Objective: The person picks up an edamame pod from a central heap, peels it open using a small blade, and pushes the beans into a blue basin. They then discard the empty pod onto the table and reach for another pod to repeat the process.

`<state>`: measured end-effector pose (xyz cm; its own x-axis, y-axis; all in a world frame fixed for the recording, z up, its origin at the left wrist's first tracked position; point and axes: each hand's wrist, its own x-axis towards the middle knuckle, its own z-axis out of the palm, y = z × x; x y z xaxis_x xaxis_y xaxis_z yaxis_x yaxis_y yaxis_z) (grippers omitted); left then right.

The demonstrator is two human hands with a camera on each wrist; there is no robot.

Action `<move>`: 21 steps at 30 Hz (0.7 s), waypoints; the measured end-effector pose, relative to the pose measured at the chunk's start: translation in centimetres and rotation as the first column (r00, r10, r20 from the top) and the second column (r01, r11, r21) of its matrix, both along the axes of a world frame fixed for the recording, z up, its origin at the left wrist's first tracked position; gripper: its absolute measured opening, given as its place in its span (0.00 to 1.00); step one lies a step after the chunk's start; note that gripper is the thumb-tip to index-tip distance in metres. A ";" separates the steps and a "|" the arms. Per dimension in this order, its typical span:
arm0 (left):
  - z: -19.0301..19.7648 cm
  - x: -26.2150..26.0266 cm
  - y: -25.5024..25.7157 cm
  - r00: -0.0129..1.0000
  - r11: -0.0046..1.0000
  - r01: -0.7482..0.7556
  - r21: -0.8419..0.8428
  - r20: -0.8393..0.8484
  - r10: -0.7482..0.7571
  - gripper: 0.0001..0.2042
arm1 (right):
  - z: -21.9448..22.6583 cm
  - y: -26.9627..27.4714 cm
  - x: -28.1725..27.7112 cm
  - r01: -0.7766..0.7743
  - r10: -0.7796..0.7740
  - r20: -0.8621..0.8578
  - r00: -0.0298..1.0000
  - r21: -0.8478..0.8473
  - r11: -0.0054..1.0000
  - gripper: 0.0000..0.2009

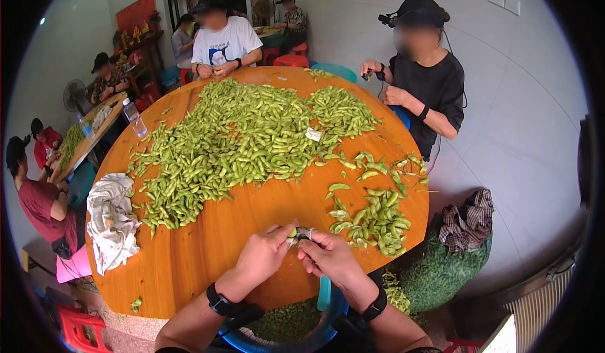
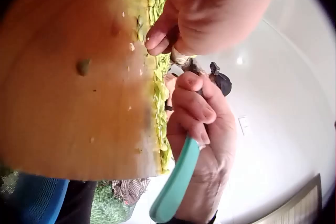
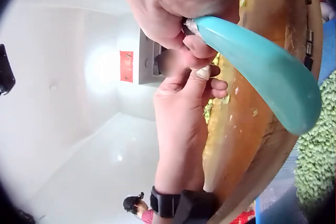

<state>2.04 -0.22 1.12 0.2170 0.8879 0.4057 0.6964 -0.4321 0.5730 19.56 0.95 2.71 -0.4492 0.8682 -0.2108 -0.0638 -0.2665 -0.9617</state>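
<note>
Far left of the head frame, second table (image 1: pixel 99 132): bears more green pods, with people in dark caps beside it.
White cloth (image 1: pixel 113 224): lies rumpled on the left side of the round table.
Water bottle (image 1: pixel 134 118): stands on that table, upper left, leaning in this view.
Round table (image 1: pixel 201 271): wooden, filling the middle of the frame.
Pod heap (image 1: pixel 233 145): spreads over the centre and upper middle; a person in a white T-shirt (image 1: pixel 227 38) sits behind it.
Left hand (image 1: pixel 261 255): lower centre, fingers and thumb narrowed to pinch a green pod (image 1: pixel 292 232).
Blue basin (image 1: pixel 337 331): bottom centre, below the table edge, with green contents.
Right hand (image 1: pixel 331 257): just beside the left hand, fingers curled round a teal-handled tool (image 1: pixel 324 293), its handle jutting downward; the working end is too hidden to tell.
Small pod pile (image 1: pixel 375 224): right of the hands.
Person in black (image 1: pixel 435 82): upper right, beyond the table edge.
Green mesh sack (image 1: pixel 450 274): lower right, under a checked cloth (image 1: pixel 469 217).
</note>
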 end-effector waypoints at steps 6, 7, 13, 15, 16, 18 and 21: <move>0.0 -0.3 -0.1 0.994 0.993 0.064 -0.101 0.099 -0.054 0.20 | -0.9 -0.2 -0.1 -0.012 0.010 0.060 0.998 0.036 0.999 0.10; -0.3 -0.3 0.0 0.993 0.993 0.067 -0.099 0.106 -0.056 0.20 | -1.1 -0.2 -0.2 0.003 -0.004 0.027 1.000 0.036 0.999 0.10; -1.3 -0.9 0.1 0.969 0.973 0.109 -0.202 0.240 -0.059 0.21 | -1.8 -0.4 -1.1 0.083 -0.081 -0.059 0.995 0.034 0.996 0.09; -1.1 -0.9 0.2 0.938 0.955 0.150 -0.256 0.343 -0.055 0.21 | -2.0 0.0 -1.0 0.085 -0.084 -0.064 0.994 0.009 0.996 0.09; -1.0 -0.9 0.2 0.936 0.955 0.147 -0.256 0.349 -0.050 0.21 | -2.1 0.2 -0.9 0.069 -0.072 -0.099 0.992 -0.027 0.997 0.09; -1.0 -1.0 0.2 0.918 0.937 0.187 -0.295 0.392 -0.060 0.19 | -2.3 0.7 -0.7 0.044 -0.052 -0.132 0.990 -0.065 0.997 0.08; -2.1 -1.8 1.0 0.814 0.872 0.325 -0.366 0.578 -0.060 0.17 | -2.2 1.6 -0.4 -0.013 -0.016 -0.197 0.980 -0.142 0.990 0.07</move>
